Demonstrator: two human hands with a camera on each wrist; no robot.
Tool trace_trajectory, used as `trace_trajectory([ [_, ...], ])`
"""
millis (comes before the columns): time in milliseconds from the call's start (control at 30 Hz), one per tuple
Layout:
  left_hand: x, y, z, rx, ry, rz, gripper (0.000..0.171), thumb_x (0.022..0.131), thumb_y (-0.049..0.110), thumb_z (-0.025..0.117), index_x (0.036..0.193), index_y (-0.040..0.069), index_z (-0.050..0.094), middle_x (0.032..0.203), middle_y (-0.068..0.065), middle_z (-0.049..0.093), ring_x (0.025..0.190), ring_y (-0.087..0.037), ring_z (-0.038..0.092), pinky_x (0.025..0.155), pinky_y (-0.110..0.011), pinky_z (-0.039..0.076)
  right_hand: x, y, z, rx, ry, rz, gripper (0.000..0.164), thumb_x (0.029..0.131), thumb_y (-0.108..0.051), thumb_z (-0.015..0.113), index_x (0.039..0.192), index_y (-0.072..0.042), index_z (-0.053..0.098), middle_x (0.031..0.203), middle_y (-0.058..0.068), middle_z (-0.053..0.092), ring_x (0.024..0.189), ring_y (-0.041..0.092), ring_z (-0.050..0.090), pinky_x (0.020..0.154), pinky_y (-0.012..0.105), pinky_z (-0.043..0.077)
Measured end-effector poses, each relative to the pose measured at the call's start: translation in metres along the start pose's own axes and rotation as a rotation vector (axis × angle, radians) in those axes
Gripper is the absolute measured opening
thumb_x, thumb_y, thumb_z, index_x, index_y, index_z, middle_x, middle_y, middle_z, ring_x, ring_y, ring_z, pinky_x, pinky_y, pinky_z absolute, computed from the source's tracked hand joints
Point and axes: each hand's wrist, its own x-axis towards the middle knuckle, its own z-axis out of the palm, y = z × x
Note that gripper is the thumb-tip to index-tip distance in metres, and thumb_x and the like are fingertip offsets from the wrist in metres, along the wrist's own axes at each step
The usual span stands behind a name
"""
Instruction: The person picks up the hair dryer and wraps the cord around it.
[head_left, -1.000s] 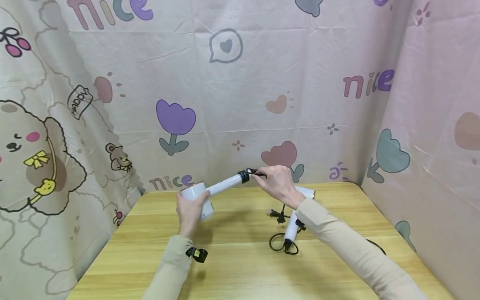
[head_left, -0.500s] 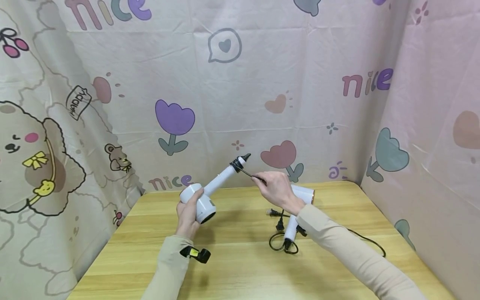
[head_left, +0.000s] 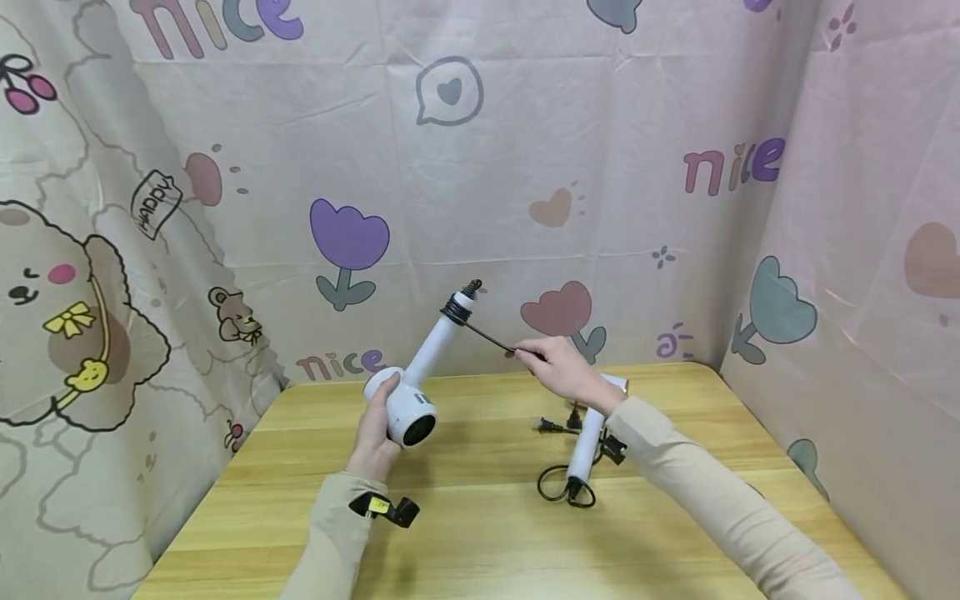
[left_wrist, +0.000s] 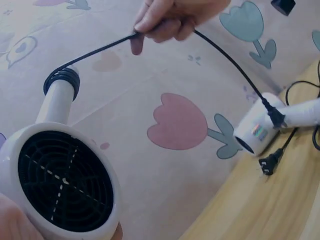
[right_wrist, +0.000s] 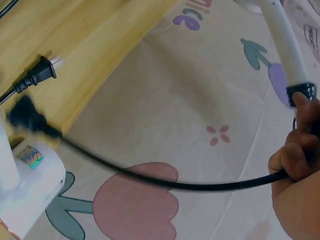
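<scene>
My left hand grips a white hair dryer by its barrel above the left part of the table. Its handle slants up to the right, and the dark round grille shows in the left wrist view. Several turns of black cord are wound round the handle's end. My right hand pinches the free part of that cord, with a taut stretch between it and the windings. Beyond my fingers the cord hangs down to a black plug, blurred in the right wrist view.
A second white hair dryer lies on the wooden table at right, partly behind my right forearm. Its black cord loops near the handle end, and its two-pin plug lies beside it. A patterned curtain surrounds the table.
The held hair dryer has turned, its handle end swinging up and left and its grille coming into view. The right hand has drawn a stretch of cord away from the handle.
</scene>
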Motion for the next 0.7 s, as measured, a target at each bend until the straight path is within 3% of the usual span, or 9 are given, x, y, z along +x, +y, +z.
trace_trajectory([
  [167,0.003,0.001,-0.002,0.000,-0.052,0.000,0.042,0.094,0.041,0.063,0.122,0.018,0.041,0.095,0.007,0.063,0.091,-0.008,0.060,0.087,-0.020,0.049,0.002,0.006,-0.010,0.059,-0.067,0.077,0.029,0.104,-0.023,0.048,0.118,-0.012,0.071,0.056,-0.002,0.044,0.047,0.011,0.033,0.051,0.026,0.034],
  [467,0.006,-0.004,-0.004,-0.006,-0.049,-0.049,0.047,0.093,0.041,0.063,0.126,0.017,0.040,0.096,0.005,0.064,0.090,-0.010,0.061,0.087,-0.023,0.051,0.001,0.013,-0.012,0.157,-0.200,0.182,0.028,0.103,-0.023,0.049,0.114,-0.014,0.073,0.061,-0.001,0.052,0.045,0.011,0.023,0.046,0.023,0.026],
  [567,0.006,-0.003,-0.005,-0.018,-0.042,-0.059,0.048,0.093,0.042,0.064,0.126,0.017,0.039,0.100,0.004,0.062,0.091,-0.011,0.061,0.088,-0.023,0.051,0.002,0.017,-0.013,0.234,-0.254,0.212,0.029,0.104,-0.022,0.047,0.115,-0.011,0.072,0.064,0.001,0.053,0.047,0.011,0.023,0.047,0.023,0.026],
  [700,0.005,-0.002,-0.006,-0.024,-0.051,-0.065,0.048,0.093,0.043,0.063,0.126,0.018,0.039,0.100,0.004,0.062,0.090,-0.011,0.062,0.088,-0.023,0.051,0.003,0.025,-0.017,0.361,-0.312,0.319,0.029,0.104,-0.024,0.048,0.114,-0.010,0.072,0.068,0.002,0.051,0.050,0.012,0.024,0.046,0.024,0.025],
])
